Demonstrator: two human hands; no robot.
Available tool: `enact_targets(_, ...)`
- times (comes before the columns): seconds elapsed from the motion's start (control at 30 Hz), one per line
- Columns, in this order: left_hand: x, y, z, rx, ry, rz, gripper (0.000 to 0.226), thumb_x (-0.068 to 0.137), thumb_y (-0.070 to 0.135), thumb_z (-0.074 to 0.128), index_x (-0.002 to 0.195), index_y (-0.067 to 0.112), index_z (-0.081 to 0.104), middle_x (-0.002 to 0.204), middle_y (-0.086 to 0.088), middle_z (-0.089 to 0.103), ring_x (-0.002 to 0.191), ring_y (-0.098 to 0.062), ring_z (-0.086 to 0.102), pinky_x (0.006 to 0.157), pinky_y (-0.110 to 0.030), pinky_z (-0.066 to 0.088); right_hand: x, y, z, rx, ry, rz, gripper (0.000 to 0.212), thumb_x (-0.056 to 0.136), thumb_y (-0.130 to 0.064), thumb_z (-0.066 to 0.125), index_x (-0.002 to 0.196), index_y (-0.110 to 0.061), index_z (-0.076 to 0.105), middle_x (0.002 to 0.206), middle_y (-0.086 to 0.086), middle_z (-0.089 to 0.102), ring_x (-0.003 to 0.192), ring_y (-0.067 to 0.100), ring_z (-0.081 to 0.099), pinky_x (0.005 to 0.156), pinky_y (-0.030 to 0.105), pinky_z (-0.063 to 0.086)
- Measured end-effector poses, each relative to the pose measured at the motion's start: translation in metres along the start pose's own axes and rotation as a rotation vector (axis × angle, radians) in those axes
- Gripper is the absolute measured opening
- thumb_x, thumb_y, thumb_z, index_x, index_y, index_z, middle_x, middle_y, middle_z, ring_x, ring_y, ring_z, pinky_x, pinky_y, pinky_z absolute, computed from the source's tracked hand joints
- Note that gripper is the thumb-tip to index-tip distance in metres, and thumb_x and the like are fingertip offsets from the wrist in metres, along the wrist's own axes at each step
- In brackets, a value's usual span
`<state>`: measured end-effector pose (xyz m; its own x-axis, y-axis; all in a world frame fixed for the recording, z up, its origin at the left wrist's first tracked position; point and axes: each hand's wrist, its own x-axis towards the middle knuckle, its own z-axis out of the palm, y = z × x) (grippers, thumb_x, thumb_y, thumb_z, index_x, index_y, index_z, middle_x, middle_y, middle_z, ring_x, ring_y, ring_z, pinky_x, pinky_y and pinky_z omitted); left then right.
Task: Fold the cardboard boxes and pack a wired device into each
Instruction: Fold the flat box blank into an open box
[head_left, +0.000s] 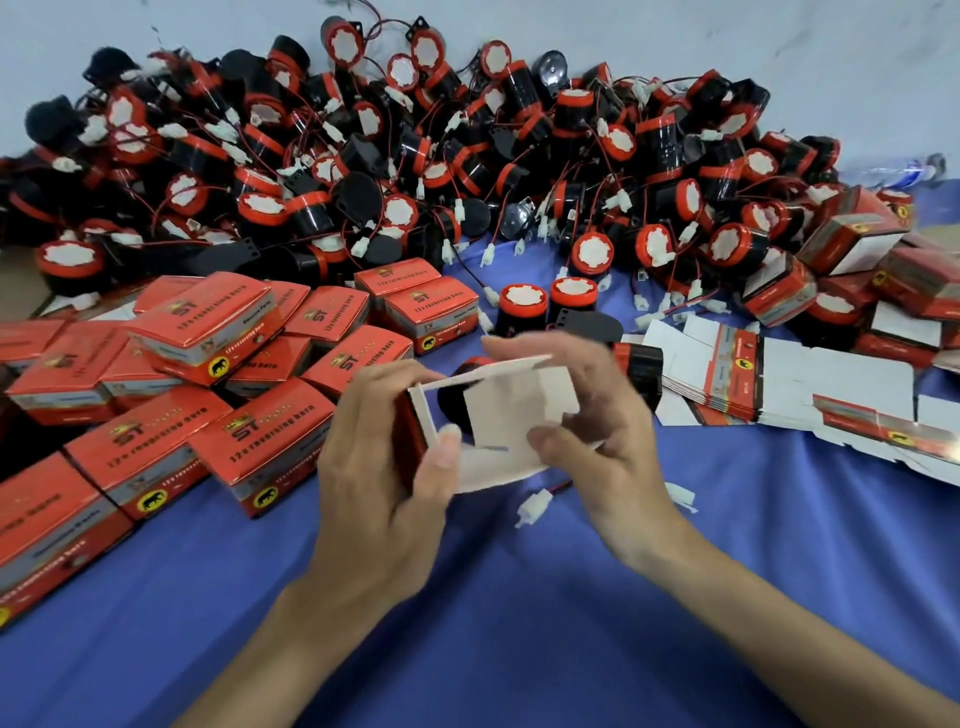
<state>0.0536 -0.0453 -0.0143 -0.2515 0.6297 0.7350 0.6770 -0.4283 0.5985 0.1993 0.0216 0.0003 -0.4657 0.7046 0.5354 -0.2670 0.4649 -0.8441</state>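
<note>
I hold a red cardboard box (511, 415) between both hands above the blue cloth, its white flaps open toward me. My left hand (382, 462) grips the box's left side, thumb on a flap. My right hand (587, 415) holds the right side, fingers over the top flap and thumb on the lower one. A black device (454, 397) shows inside the box. Its white connector (532, 506) on a red wire hangs out below. A big heap of black and red wired devices (395, 156) lies behind.
Closed red boxes (208, 384) are piled at the left. A stack of flat unfolded boxes (779, 384) lies at the right, with more red boxes (852, 244) beyond. Two devices (545, 306) stand upright just behind my hands. Blue cloth (519, 597) covers the surface.
</note>
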Motion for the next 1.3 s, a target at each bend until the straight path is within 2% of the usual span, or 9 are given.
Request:
enact_targets(0.17, -0.001, -0.001, 0.003, -0.19, 0.125, -0.256, 0.019, 0.087, 0.042, 0.03, 0.093, 0.038, 0.047, 0.091, 0.021, 0.055, 0.087, 0.01, 0.047, 0.079, -0.004, 0.035, -0.005, 0.0, 0.007, 0.058, -0.195, 0.052, 0.032, 0.088, -0.027, 0.05, 0.116, -0.04, 0.059, 0.118, 0.009, 0.056, 0.107, 0.033, 0.052, 0.092, 0.032, 0.041)
enact_targets(0.23, -0.001, 0.001, 0.004, -0.249, 0.15, -0.353, 0.023, 0.081, 0.048, 0.029, 0.09, 0.048, 0.05, 0.089, 0.033, 0.056, 0.084, 0.017, 0.047, 0.076, 0.001, 0.033, -0.005, 0.0, 0.008, 0.118, -0.17, 0.059, 0.031, 0.087, -0.028, 0.047, 0.112, -0.042, 0.059, 0.113, 0.018, 0.05, 0.102, 0.045, 0.045, 0.087, 0.034, 0.038)
enact_targets(0.33, 0.0, 0.002, 0.004, -0.222, 0.123, -0.354, 0.028, 0.08, 0.05, 0.03, 0.086, 0.07, 0.049, 0.088, 0.039, 0.054, 0.083, 0.019, 0.047, 0.077, 0.0, 0.034, -0.003, 0.0, 0.006, 0.248, -0.083, -0.008, 0.033, 0.085, -0.014, 0.048, 0.104, -0.04, 0.055, 0.12, 0.015, 0.058, 0.104, 0.033, 0.058, 0.085, 0.041, 0.042)
enact_targets(0.5, 0.0, -0.006, 0.005, -0.319, 0.199, -0.483, 0.066, 0.072, 0.059, 0.031, 0.117, 0.021, 0.061, 0.104, 0.014, 0.062, 0.113, -0.015, 0.056, 0.101, -0.019, 0.038, 0.005, -0.004, -0.009, 0.236, -0.118, 0.01, 0.05, 0.082, 0.01, 0.034, 0.081, -0.024, 0.071, 0.116, -0.001, 0.065, 0.106, 0.022, 0.064, 0.074, 0.027, 0.051)
enact_targets(0.57, 0.002, -0.007, 0.004, -0.387, 0.212, -0.486, 0.054, 0.073, 0.058, 0.033, 0.113, 0.038, 0.063, 0.108, 0.023, 0.065, 0.11, 0.002, 0.055, 0.101, -0.032, 0.039, 0.007, -0.003, -0.014, 0.175, -0.176, 0.043, 0.039, 0.086, 0.0, 0.039, 0.084, -0.017, 0.073, 0.113, -0.004, 0.066, 0.106, 0.017, 0.062, 0.076, 0.025, 0.049)
enact_targets(0.7, 0.008, -0.003, 0.003, -0.389, 0.176, -0.46, 0.034, 0.076, 0.059, 0.032, 0.089, 0.064, 0.063, 0.091, 0.034, 0.065, 0.092, 0.013, 0.057, 0.085, -0.025, 0.038, 0.008, -0.003, -0.021, 0.007, -0.295, 0.049, 0.034, 0.079, -0.03, 0.061, 0.107, -0.011, 0.06, 0.125, 0.0, 0.058, 0.115, 0.018, 0.056, 0.082, 0.027, 0.048)
enact_targets(0.93, 0.004, -0.004, -0.002, -0.146, -0.013, -0.067, 0.076, 0.088, 0.078, 0.027, 0.096, 0.005, 0.049, 0.086, -0.01, 0.046, 0.075, -0.018, 0.044, 0.069, -0.024, 0.035, 0.001, 0.009, -0.005, 0.047, -0.058, 0.099, 0.01, 0.075, -0.028, 0.067, 0.074, -0.032, 0.058, 0.102, -0.027, 0.066, 0.091, -0.004, 0.063, 0.07, 0.012, 0.048)
enact_targets(1.17, 0.0, -0.004, 0.0, -0.102, 0.024, -0.086, 0.013, 0.088, 0.029, 0.041, 0.098, 0.022, 0.045, 0.095, 0.01, 0.047, 0.084, -0.007, 0.046, 0.076, -0.019, 0.035, -0.001, 0.014, 0.004, 0.034, 0.046, 0.001, 0.044, 0.077, -0.019, 0.073, 0.105, -0.047, 0.054, 0.103, -0.006, 0.068, 0.1, 0.018, 0.066, 0.08, 0.034, 0.055)
enact_targets(1.3, -0.003, -0.004, 0.002, -0.128, 0.017, -0.148, 0.016, 0.086, 0.028, 0.039, 0.099, 0.036, 0.044, 0.1, 0.022, 0.048, 0.094, -0.004, 0.048, 0.084, -0.016, 0.035, -0.003, 0.012, 0.009, 0.036, 0.064, -0.059, 0.04, 0.083, -0.014, 0.067, 0.108, -0.041, 0.053, 0.112, 0.005, 0.067, 0.106, 0.03, 0.064, 0.089, 0.048, 0.051)
